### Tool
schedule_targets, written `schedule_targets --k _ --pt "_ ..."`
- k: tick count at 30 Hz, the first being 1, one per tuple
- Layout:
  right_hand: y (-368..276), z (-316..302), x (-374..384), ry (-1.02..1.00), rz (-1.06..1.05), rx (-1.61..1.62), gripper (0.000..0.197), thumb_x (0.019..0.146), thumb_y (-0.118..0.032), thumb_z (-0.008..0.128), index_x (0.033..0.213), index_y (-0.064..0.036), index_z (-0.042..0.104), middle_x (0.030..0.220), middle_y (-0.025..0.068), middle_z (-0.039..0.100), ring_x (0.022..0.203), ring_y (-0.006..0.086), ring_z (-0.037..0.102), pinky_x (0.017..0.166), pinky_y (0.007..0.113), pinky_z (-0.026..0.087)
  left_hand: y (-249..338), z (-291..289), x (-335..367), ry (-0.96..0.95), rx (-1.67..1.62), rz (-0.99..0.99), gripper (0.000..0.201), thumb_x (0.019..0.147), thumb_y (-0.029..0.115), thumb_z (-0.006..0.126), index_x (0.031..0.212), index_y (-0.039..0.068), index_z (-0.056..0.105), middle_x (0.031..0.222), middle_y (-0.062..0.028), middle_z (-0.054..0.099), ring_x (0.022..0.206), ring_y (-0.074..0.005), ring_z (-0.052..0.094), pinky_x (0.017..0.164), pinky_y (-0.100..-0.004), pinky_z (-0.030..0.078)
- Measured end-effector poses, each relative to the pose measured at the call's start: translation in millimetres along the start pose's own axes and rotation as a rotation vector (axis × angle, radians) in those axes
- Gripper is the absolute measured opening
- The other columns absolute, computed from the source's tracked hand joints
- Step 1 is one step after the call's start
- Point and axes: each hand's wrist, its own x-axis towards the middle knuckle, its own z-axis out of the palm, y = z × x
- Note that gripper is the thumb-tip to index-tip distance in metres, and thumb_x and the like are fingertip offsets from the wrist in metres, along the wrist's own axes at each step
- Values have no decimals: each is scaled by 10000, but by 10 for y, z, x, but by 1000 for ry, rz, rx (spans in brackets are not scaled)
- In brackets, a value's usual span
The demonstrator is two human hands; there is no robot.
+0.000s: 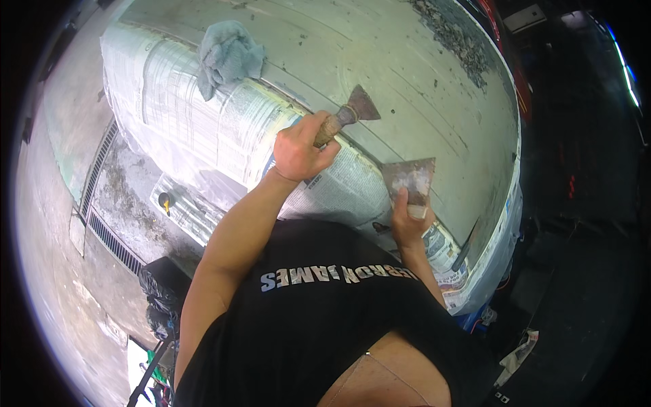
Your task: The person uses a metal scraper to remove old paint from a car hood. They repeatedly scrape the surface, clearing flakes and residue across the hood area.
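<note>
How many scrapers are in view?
2: a narrow-bladed scraper in the left grip, a wide-bladed scraper in the right grip. Others may be hidden.

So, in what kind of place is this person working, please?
Probably a vehicle body workshop, though I cannot be sure. A broad pale panel is masked along its edge with newspaper, the left hand holds a flat-bladed scraper, and a drain grating runs along the floor.

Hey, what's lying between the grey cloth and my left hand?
In the head view, a stretch of newspaper lies between the grey cloth and your left hand; no loose object sits on it there.
</note>
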Motion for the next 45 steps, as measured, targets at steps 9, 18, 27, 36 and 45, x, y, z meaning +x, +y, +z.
schedule_targets --k 9,18,27,36,45 --pt "-385 737 439 127 202 155 176 903 -65 733 1024 57 695 838 122 736 726 183 698 668 326 545 -169 -177 148 90 -88 -51 408 767 60 701 1165 14 624 866 -183 678 702 -343 689 634 -386 555" --pt "-87 -252 2153 521 -20 229 429 877 -65 761 1243 101 609 1195 127 680 1055 210 655 927 346 524 -194 -71 161 71 4 -184 414 810 111 712 1194 9 596 914 -242 694 758 -457 688 655 -481 562" --pt "181 -825 4321 702 -322 785 403 860 37 736 1244 64 616 1203 131 682 1013 223 689 891 359 567 -76 -67 262 -36 119 -68 421 737 63 712 1146 13 626 839 -175 661 663 -379 667 585 -428 543" --pt "2480 182 4186 335 407 -132 337 796 -214 762 988 61 725 987 260 740 967 396 723 861 444 542 -144 -9 255 -112 145 -16 465 688 38 709 1139 -34 622 817 -169 645 610 -352 642 547 -421 523" --pt "1929 -141 4165 -105 122 -372 254 872 -150 688 1066 11 717 938 197 748 923 352 721 844 422 509 -77 -26 335 -137 180 -28 453 687 10 712 1126 -49 614 866 -187 670 631 -357 661 553 -405 528"
